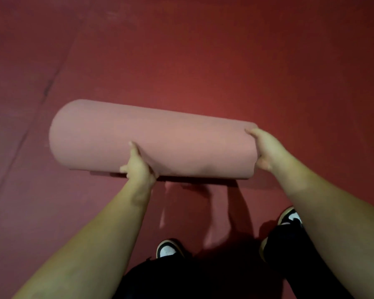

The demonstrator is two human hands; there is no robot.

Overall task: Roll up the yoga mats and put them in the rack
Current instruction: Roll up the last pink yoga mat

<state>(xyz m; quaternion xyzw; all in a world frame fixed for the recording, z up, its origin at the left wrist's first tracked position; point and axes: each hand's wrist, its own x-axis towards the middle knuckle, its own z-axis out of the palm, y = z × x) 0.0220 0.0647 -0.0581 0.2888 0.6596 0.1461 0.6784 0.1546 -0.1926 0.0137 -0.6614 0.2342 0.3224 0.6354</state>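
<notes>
The floor [203, 50] is dark red, and at the far left a thin seam line runs over it on a slant. In the middle of the view a pink rolled yoga mat [151, 139] is held above the floor, almost level, with its left end a little higher in the picture than its right end. The roll is thick and its loose outer edge lies along the near underside.

The left hand [138, 167] holds the mat from below, a little left of the middle of the roll. Its thumb lies up on the front face and the other fingers curl under the roll, so I cannot tell if they are spread.

The right hand [268, 147] grips the right end of the roll. Its fingers are pressed together on the top edge.

Below, two black and white shoes [168, 249] and dark trousers [203, 277] are seen.
</notes>
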